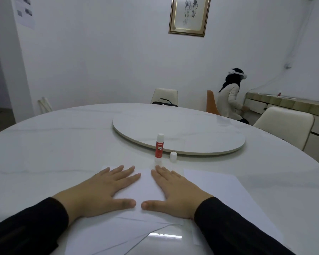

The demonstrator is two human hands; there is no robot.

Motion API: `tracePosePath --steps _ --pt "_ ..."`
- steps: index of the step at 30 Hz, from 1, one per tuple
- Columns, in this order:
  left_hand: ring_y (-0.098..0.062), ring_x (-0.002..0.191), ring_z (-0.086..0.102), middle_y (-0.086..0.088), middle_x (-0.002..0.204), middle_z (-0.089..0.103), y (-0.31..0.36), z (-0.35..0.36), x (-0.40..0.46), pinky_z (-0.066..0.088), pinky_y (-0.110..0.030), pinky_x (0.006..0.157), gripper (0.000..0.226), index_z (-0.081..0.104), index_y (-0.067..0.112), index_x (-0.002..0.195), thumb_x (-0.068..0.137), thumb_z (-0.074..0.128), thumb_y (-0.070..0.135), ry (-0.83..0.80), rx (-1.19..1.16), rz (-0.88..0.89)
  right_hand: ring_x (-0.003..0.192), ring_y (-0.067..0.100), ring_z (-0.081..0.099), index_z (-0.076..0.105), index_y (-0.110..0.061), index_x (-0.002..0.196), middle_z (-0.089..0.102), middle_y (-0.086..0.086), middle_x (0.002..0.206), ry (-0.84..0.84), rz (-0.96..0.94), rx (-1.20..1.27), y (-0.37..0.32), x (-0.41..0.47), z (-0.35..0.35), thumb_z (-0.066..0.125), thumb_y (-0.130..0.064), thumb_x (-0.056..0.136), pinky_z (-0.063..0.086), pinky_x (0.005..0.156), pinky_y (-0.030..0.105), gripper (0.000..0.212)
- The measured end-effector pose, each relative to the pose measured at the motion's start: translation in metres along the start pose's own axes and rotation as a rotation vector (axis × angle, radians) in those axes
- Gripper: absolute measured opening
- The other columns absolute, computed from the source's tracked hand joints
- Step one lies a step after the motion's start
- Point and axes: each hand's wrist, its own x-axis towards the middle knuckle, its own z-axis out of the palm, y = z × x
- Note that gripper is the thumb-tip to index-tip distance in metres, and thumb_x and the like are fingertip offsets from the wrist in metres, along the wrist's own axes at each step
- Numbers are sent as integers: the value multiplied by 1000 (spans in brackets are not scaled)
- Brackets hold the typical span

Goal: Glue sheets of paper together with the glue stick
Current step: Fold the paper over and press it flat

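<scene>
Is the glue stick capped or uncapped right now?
Uncapped. The glue stick stands upright with its white cap sitting apart on the table.

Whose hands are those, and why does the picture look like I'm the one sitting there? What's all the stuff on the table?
The camera sits on a person's head and looks down, so you see their own hands as they would. The left hand and right hand lie flat, fingers straight, pressing on a sheet of paper. Neither has a grip on anything. More paper lies to the right. Behind the hands a glue stick stands upright with its cap off, beside it. All this is on a round white table with a raised turning plate in the middle. Another person sits far back by the wall.
</scene>
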Motion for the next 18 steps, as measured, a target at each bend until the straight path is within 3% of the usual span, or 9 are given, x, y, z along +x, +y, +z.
tracePosePath --steps 10,18 --pt "-1 142 -14 21 155 -14 -2 -2 -4 -8 -23 115 79 -14 65 127 61 23 90 -7 -62 -79 147 8 -6 -5 -26 151 -10 -8 161 -25 89 -15 2 -8 -2 29 -91 64 -1 116 30 115" --pt "2 142 -11 28 148 -14 -6 -6 -12 -2 -21 114 104 -4 47 144 55 27 91 -23 -122 -157 144 3 -12 -8 -25 151 -13 -9 160 -70 93 -37 11 -18 -8 32 -89 66 -11 117 30 113"
